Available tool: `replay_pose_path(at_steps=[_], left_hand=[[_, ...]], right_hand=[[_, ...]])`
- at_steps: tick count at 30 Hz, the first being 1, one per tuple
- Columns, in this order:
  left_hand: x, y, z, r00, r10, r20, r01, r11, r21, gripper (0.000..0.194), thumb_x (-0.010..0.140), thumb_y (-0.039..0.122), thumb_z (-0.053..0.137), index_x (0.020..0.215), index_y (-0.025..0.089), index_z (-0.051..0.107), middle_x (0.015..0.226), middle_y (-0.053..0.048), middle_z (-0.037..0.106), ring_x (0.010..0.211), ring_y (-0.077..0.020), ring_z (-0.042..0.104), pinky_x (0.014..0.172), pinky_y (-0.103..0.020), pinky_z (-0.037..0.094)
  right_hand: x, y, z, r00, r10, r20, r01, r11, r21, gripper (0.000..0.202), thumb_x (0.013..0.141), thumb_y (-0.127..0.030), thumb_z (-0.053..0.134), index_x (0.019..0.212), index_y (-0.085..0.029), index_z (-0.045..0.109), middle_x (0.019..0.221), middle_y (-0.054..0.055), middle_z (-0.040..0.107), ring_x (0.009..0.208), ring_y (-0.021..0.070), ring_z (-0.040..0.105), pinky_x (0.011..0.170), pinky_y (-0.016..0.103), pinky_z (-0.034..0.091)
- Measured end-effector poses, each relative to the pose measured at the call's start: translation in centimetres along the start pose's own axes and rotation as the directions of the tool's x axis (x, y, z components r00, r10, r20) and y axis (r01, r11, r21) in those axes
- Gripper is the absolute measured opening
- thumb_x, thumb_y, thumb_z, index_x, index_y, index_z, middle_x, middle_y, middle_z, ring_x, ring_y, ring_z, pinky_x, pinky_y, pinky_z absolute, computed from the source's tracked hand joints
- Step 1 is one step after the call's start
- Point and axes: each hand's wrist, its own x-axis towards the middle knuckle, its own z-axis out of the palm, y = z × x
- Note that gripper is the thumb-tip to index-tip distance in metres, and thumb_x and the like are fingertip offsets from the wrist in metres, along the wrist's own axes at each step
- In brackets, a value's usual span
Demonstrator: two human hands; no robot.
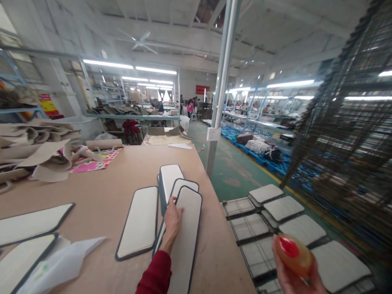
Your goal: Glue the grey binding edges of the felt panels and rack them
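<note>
My left hand [173,220], in a dark red sleeve, is closed on the left edge of a long white panel [189,212] with a dark border. That panel overlaps a stack of similar panels [170,179] on the brown table [122,171]. Just left of the stack lies another bordered panel [139,220]. At the lower right, my right hand [294,269] holds a rounded, yellowish translucent object [297,255] with a red spot, above the wire rack.
A wire rack [248,226] with white panels stands right of the table. More panels [33,220] and a white sheet [64,261] lie at the left, beige material [45,159] behind them. A metal post [222,81] rises beyond the table. People work far back.
</note>
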Motion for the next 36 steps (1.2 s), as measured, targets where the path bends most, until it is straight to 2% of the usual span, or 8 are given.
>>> replay_pose_path(at_steps=[5,10,17,21,25,28,33,36], left_hand=[[-1.6,3.1,-2.7,0.985,0.171,0.020,-0.157,0.938,-0.308,0.045,0.084,0.041,0.046,0.120,0.015,0.056,0.114,-0.013,0.064,0.108,-0.0270,0.057,0.093,-0.037,0.042],[-2.9,9.5,-7.4,0.844,0.450,0.291,-0.346,0.872,-0.346,0.045,0.079,0.047,0.050,0.108,0.016,0.068,0.102,-0.008,0.070,0.096,-0.0262,0.062,0.083,-0.033,0.047],[-5.1,19.2,-13.0,0.414,0.645,0.642,-0.573,0.733,-0.367,0.034,0.076,0.042,0.058,0.097,0.020,0.074,0.085,-0.002,0.072,0.079,-0.0218,0.063,0.067,-0.023,0.047],[-6.3,23.6,-14.8,0.148,0.619,0.771,-0.645,0.652,-0.399,0.032,0.078,0.039,0.058,0.097,0.021,0.075,0.076,0.001,0.070,0.071,-0.0176,0.061,0.060,-0.018,0.043],[-7.7,26.8,-15.9,-0.012,0.554,0.833,-0.630,0.642,-0.436,0.031,0.076,0.034,0.060,0.098,0.019,0.074,0.079,0.000,0.071,0.073,-0.0183,0.061,0.064,-0.019,0.044],[-8.8,28.3,-16.3,-0.044,0.496,0.867,-0.544,0.716,-0.437,0.027,0.070,0.032,0.067,0.091,0.018,0.076,0.081,-0.002,0.073,0.080,-0.0224,0.063,0.071,-0.023,0.046],[-10.0,29.5,-16.6,0.048,0.419,0.907,-0.400,0.840,-0.367,0.028,0.049,0.033,0.082,0.072,0.018,0.077,0.072,-0.002,0.073,0.079,-0.0264,0.065,0.072,-0.028,0.049],[-10.1,29.5,-16.7,0.000,0.423,0.906,-0.431,0.818,-0.381,0.029,0.056,0.033,0.079,0.080,0.018,0.077,0.078,-0.003,0.074,0.082,-0.0259,0.065,0.074,-0.028,0.049]], right_hand=[[-1.3,-1.1,4.1,0.966,-0.250,0.062,0.251,0.968,-0.004,0.044,0.075,-0.054,0.060,0.100,-0.018,0.067,0.108,0.010,0.068,0.105,0.0221,0.061,0.094,0.037,0.047],[-3.5,-5.5,8.2,0.815,-0.448,0.368,0.476,0.879,0.017,0.047,0.069,-0.050,0.070,0.105,-0.021,0.064,0.104,0.006,0.069,0.102,0.0216,0.063,0.099,0.039,0.043],[-7.8,-11.9,13.0,0.559,-0.518,0.647,0.654,0.756,0.040,0.054,0.057,-0.047,0.078,0.103,-0.024,0.063,0.098,0.004,0.071,0.102,0.0280,0.062,0.097,0.050,0.044],[-9.2,-14.1,13.8,0.496,-0.455,0.740,0.678,0.735,-0.003,0.055,0.052,-0.044,0.081,0.100,-0.024,0.063,0.097,0.004,0.071,0.105,0.0289,0.061,0.095,0.049,0.046],[-9.7,-15.0,13.7,0.467,-0.364,0.805,0.663,0.747,-0.047,0.054,0.052,-0.044,0.081,0.099,-0.025,0.063,0.096,0.003,0.070,0.102,0.0291,0.062,0.090,0.049,0.049],[-9.9,-15.0,13.5,0.449,-0.319,0.834,0.648,0.759,-0.058,0.056,0.051,-0.043,0.081,0.100,-0.025,0.062,0.095,0.003,0.070,0.096,0.0274,0.065,0.087,0.047,0.051],[-10.3,-14.6,13.4,0.478,-0.254,0.841,0.616,0.779,-0.115,0.064,0.045,-0.043,0.084,0.102,-0.024,0.062,0.091,0.003,0.071,0.086,0.0270,0.067,0.081,0.047,0.053],[-10.1,-14.5,13.3,0.483,-0.240,0.842,0.598,0.793,-0.117,0.068,0.043,-0.044,0.084,0.104,-0.023,0.061,0.089,0.003,0.071,0.090,0.0278,0.066,0.083,0.047,0.052]])
